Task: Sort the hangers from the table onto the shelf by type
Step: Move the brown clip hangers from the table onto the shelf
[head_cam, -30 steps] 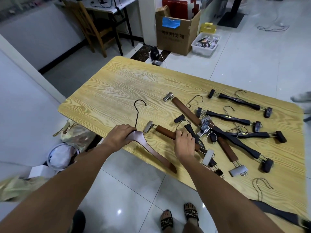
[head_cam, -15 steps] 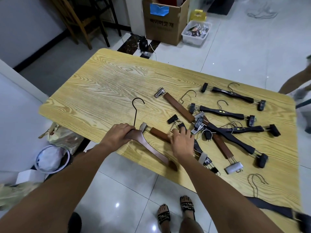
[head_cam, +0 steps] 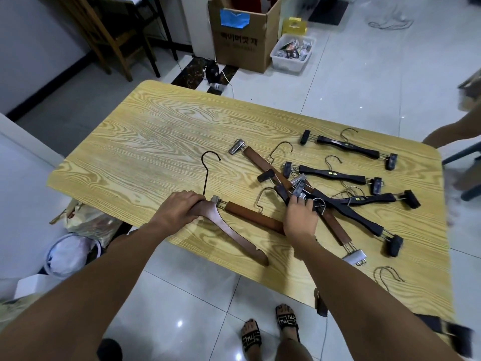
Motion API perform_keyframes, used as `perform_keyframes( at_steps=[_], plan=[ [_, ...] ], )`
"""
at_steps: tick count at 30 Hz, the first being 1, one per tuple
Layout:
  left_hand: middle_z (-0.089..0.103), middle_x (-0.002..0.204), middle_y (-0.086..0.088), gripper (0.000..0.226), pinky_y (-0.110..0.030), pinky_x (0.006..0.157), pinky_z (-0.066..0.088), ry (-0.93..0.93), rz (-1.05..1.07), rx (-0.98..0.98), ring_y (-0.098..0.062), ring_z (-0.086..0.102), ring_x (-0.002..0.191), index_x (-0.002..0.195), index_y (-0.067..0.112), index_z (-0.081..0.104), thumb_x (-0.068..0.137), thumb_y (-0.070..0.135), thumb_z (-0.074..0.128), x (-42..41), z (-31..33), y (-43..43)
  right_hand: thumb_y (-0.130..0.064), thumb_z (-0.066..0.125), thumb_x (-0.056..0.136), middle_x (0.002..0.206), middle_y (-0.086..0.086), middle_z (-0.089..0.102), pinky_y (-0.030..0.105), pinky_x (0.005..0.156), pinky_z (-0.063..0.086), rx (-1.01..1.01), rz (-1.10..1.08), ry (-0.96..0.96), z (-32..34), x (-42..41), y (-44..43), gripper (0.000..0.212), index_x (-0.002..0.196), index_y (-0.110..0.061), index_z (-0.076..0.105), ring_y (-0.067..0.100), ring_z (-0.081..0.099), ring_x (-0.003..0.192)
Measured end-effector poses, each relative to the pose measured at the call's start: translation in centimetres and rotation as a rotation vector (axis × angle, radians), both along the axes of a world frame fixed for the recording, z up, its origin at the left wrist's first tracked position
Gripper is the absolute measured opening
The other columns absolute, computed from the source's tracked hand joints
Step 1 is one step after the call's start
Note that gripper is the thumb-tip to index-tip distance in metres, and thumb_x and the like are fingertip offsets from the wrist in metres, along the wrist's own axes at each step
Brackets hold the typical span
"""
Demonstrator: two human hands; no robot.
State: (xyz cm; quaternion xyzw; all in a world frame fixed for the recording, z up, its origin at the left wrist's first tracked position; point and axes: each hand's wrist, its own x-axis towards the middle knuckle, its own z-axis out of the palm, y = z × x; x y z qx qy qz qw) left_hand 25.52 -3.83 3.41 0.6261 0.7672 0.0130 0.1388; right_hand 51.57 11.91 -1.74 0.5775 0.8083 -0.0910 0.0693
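Right hand (head_cam: 299,217) has shifted toward 1 o'clock off the brown clip hanger (head_cam: 255,217), fingers curled into the crossed tangle of clip hangers (head_cam: 351,212). Left hand (head_cam: 179,209) still grips the coat hanger (head_cam: 234,238) at the table's (head_cam: 156,142) 6 o'clock edge.

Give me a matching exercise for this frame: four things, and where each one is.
1. curved brown hanger
2. cardboard box
3. right hand
4. farthest black clip hanger

A. on the floor beyond the table
B. in the tangled hanger pile
C. gripped by the left hand
D. alone near the table's far edge

Pairs: 1-C, 2-A, 3-B, 4-D
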Motion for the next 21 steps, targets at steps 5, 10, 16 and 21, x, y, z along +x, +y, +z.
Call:
perform_keyframes(
  at_steps=[5,10,16,21],
  plan=[
    [0.057,0.126,0.001,0.05,-0.03,0.096,0.031,0.004,-0.005,0.02,-0.02,0.051,0.117,0.133,0.018,0.05,0.086,0.027,0.065,0.5,0.4,0.2,-0.004,0.042,0.094,0.127,0.012,0.052,0.036,0.074,0.049,-0.006,-0.055,-0.002,0.8,1.7,1.3,0.034,0.128,-0.009,0.043,0.031,0.039,0.125],
    [0.057,0.126,0.0,0.051,-0.03,0.096,0.031,0.021,-0.016,0.026,-0.021,0.051,0.116,0.133,0.017,0.05,0.085,0.026,0.065,1.1,0.6,0.5,-0.006,0.048,0.093,0.129,0.014,0.048,0.036,0.086,0.045,0.006,-0.095,-0.034,0.9,2.8,1.9,0.04,0.131,-0.009,0.038,0.031,0.041,0.122],
    [0.057,0.126,0.0,0.049,-0.029,0.096,0.031,0.033,-0.017,0.025,-0.021,0.051,0.117,0.133,0.017,0.05,0.087,0.025,0.064,1.7,0.7,0.5,-0.024,0.032,0.097,0.135,0.015,0.042,0.042,0.103,0.037,0.174,0.158,-0.051,0.2,3.2,0.4,0.044,0.139,-0.012,0.033,0.031,0.041,0.124],
    [0.057,0.127,0.001,0.049,-0.029,0.097,0.031,0.029,-0.03,0.026,-0.02,0.051,0.118,0.133,0.017,0.05,0.087,0.025,0.064,2.2,1.0,1.1,-0.047,0.039,0.097,0.134,0.012,0.047,0.041,0.103,0.035,0.018,0.411,-0.117,-1.5,3.1,-2.8,0.051,0.131,-0.009,0.043,0.029,0.042,0.126]
  ],
)
